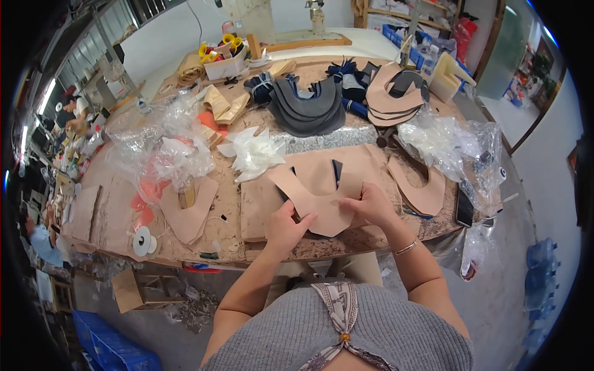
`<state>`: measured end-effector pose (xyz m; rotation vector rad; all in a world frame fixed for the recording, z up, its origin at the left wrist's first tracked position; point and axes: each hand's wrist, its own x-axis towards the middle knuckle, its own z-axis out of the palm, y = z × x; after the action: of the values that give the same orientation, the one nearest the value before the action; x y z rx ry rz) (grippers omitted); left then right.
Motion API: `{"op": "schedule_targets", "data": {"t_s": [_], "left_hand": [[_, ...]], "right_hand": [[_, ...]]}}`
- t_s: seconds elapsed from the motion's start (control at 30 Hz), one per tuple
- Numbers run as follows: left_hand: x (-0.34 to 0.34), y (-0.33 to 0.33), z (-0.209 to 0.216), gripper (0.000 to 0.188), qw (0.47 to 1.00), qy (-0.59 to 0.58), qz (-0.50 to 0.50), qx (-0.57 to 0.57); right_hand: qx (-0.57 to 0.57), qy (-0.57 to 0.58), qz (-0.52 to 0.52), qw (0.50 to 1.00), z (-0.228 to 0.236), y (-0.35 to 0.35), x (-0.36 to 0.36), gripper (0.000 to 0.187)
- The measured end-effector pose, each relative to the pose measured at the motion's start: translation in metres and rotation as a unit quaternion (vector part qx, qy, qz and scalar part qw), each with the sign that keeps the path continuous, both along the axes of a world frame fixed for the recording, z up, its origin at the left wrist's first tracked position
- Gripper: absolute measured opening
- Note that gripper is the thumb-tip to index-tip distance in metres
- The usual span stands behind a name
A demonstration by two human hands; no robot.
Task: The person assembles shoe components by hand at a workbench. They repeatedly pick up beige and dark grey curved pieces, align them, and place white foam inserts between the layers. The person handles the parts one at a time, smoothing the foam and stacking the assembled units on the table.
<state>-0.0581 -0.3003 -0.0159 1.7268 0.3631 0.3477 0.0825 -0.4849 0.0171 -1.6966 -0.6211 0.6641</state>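
Note:
Both of my hands grip a tan U-shaped leather-like piece over the middle of the worktable. My left hand pinches its lower left edge, thumb on top and fingers underneath. At the right arm of the U, my right hand is closed the same way. Dark material peeks out beneath the piece; how the two are joined cannot be seen. Below lies a flat tan sheet. Similar tan U pieces lie left and right of my hands.
Behind stand stacked dark grey U pieces and tan ones. Crumpled clear plastic lies left, more plastic right. A white spool and a phone sit near the front edge. A box holds yellow cones.

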Motion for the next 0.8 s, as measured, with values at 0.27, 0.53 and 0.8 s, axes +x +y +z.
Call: {"op": "schedule_targets", "data": {"t_s": [0.27,0.53,0.8], "left_hand": [[-0.005,-0.005,0.001,0.031,0.983,0.035,0.053,0.171],[-0.001,-0.001,0.001,0.035,0.982,0.072,0.044,0.168],[0.0,-0.002,-0.003,0.037,0.973,0.058,0.054,0.215]], "right_hand": [[-0.037,-0.121,-0.072,0.989,-0.021,0.006,-0.006,0.037],[-0.063,-0.175,-0.083,0.979,-0.021,0.009,-0.006,0.037],[-0.073,-0.18,-0.077,0.978,-0.02,0.01,-0.006,0.04]]}}
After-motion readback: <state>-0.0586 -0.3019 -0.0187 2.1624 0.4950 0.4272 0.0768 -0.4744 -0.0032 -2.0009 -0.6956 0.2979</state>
